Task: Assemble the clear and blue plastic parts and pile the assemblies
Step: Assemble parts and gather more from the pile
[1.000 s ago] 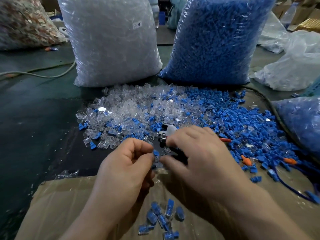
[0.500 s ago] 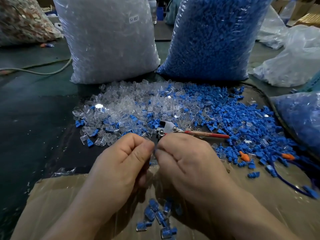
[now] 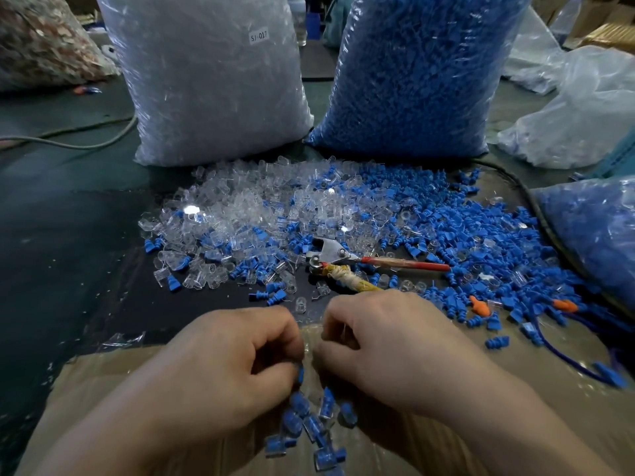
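The left hand [image 3: 233,359] pinches a blue part [image 3: 301,373] in curled fingers just beside the right hand [image 3: 395,348], curled on something hidden, above the near pile of assemblies [image 3: 309,427]; pressed askew, the small part could slip and scatter them.

Head-worn wide-angle view, facing forward-down, close over left hand [image 3: 223,365], right hand [image 3: 388,348]; edges likely warped.

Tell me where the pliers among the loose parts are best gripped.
Probably by the two handles, from the near right: the pliers lie flat, metal head pointing left, the red handle running right and the cord-wrapped handle angling toward the right hand.
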The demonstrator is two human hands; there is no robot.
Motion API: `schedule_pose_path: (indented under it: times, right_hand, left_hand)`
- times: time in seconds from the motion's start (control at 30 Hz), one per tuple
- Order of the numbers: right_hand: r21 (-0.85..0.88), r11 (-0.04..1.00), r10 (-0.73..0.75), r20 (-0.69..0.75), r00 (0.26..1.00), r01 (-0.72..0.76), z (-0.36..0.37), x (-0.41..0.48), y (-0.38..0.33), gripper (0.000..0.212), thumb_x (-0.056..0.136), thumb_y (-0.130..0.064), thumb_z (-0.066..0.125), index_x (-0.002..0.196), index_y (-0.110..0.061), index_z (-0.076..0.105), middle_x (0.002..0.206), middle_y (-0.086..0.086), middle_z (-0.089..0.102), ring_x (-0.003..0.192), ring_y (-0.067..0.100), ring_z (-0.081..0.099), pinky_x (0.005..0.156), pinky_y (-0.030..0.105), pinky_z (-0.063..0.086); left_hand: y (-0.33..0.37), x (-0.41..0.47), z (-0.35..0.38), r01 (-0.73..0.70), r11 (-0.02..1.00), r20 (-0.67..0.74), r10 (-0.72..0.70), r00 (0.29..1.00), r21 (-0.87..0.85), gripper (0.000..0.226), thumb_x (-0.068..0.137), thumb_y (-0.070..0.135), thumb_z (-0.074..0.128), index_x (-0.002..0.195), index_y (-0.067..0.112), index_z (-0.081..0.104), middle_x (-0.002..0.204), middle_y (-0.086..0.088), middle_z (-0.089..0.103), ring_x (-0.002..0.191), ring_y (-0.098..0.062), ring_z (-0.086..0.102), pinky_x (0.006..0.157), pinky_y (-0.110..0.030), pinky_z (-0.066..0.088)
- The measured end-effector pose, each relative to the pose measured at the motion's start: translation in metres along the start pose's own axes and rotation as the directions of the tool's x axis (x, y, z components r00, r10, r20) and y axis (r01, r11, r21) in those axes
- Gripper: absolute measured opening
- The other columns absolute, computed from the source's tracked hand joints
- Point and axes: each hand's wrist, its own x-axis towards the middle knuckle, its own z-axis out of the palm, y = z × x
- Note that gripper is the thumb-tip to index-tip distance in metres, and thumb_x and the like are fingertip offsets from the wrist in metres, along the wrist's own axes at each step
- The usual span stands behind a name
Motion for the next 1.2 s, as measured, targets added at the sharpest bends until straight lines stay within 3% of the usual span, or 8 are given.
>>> schedule_pose_path:
  times: [0.17, 0.27, 0.47, 0.63, 0.97, 1.07, 1.13, 1.2]
  right_hand:
    - [-0.014, 0.997, -0.068, 0.170, 0.983, 0.071, -0.005, -0.001, -0.003, 0.017, 0.088, -0.046, 0.055, 0.086, -0.029, 0.053, 0.081, -0.010, 0.057, 0.076, 0.011, 0.052, 0.058, 0.028, 0.039]
    - [-0.025, 0.998, -0.055, 0.200, 0.978, 0.061, -0.004, 0.000, -0.004, 0.018, 0.087, -0.044, 0.054, 0.081, -0.028, 0.052, 0.076, -0.010, 0.056, 0.070, 0.008, 0.051, 0.055, 0.028, 0.039]
    - [0.070, 0.998, -0.002, -0.094, 0.996, 0.008, 0.009, 0.009, -0.002, 0.018, 0.093, -0.049, 0.051, 0.096, -0.032, 0.052, 0.095, -0.014, 0.059, 0.088, 0.012, 0.056, 0.078, 0.040, 0.052]
    - [-0.053, 0.996, -0.079, -0.181, 0.980, 0.071, 0.024, 0.020, -0.007, 0.029, 0.094, -0.050, 0.046, 0.120, -0.039, 0.040, 0.100, -0.007, 0.053, 0.083, 0.022, 0.057, 0.059, 0.035, 0.034]
    - [-0.088, 0.994, -0.085, -0.236, 0.968, 0.066, 0.028, 0.027, -0.009, 0.024, 0.099, -0.048, 0.035, 0.097, -0.029, 0.050, 0.086, -0.009, 0.041, 0.083, 0.020, 0.054, 0.062, 0.035, 0.036]
    - [0.110, 0.992, -0.024, -0.319, 0.947, 0.062, 0.028, 0.023, -0.008, 0.022, 0.098, -0.046, 0.040, 0.088, -0.029, 0.051, 0.085, -0.012, 0.054, 0.080, 0.011, 0.056, 0.068, 0.035, 0.046]
    - [0.392, 0.919, 0.104, -0.324, 0.940, 0.033, 0.028, 0.021, -0.006, 0.020, 0.095, -0.048, 0.047, 0.085, -0.033, 0.057, 0.078, -0.012, 0.063, 0.073, 0.003, 0.059, 0.063, 0.025, 0.050]
    - [0.798, 0.602, 0.229, -0.127, 0.965, -0.037, 0.026, 0.019, -0.008, 0.019, 0.094, -0.044, 0.054, 0.084, -0.030, 0.062, 0.073, -0.007, 0.070, 0.062, 0.007, 0.066, 0.062, 0.028, 0.057]
  left_hand:
    - [0.008, -0.001, 0.002, -0.068, 0.995, 0.055, 0.064, 0.996, 0.069, 0.028, 0.068, 0.055, 0.056, 0.095, 0.047, 0.059, 0.089, 0.023, 0.064, 0.077, -0.001, 0.060, 0.065, -0.022, 0.050]
    - [0.008, -0.002, 0.001, -0.021, 1.000, 0.010, 0.021, 1.000, 0.017, 0.029, 0.071, 0.060, 0.053, 0.094, 0.044, 0.060, 0.079, 0.020, 0.068, 0.069, -0.003, 0.062, 0.060, -0.022, 0.050]
    - [-0.009, 0.004, 0.000, 0.237, 0.970, -0.411, -0.196, 0.890, 0.050, 0.008, 0.082, 0.051, 0.061, 0.084, 0.043, 0.062, 0.076, 0.023, 0.067, 0.069, 0.005, 0.061, 0.052, -0.014, 0.038]
    - [-0.009, 0.011, 0.012, 0.201, 0.941, -0.299, -0.116, 0.947, 0.273, 0.030, 0.089, 0.051, 0.060, 0.119, 0.047, 0.060, 0.105, 0.027, 0.049, 0.095, 0.003, 0.051, 0.082, -0.024, 0.047]
    - [-0.010, 0.013, 0.016, 0.226, 0.936, -0.341, -0.126, 0.931, 0.270, 0.010, 0.092, 0.051, 0.057, 0.090, 0.041, 0.057, 0.092, 0.021, 0.051, 0.084, 0.001, 0.051, 0.071, -0.022, 0.042]
    - [-0.008, 0.012, 0.016, 0.208, 0.972, -0.388, -0.151, 0.909, 0.111, 0.010, 0.089, 0.049, 0.058, 0.083, 0.042, 0.056, 0.082, 0.019, 0.061, 0.075, 0.001, 0.057, 0.061, -0.019, 0.039]
    - [-0.004, 0.011, 0.017, 0.151, 0.985, -0.435, -0.171, 0.884, -0.080, 0.008, 0.083, 0.051, 0.057, 0.088, 0.046, 0.060, 0.085, 0.028, 0.065, 0.078, 0.005, 0.061, 0.055, -0.016, 0.040]
    - [0.002, 0.010, 0.020, 0.068, 0.980, -0.486, -0.154, 0.861, -0.189, 0.013, 0.080, 0.048, 0.060, 0.092, 0.050, 0.061, 0.083, 0.031, 0.067, 0.077, 0.008, 0.062, 0.051, -0.015, 0.046]
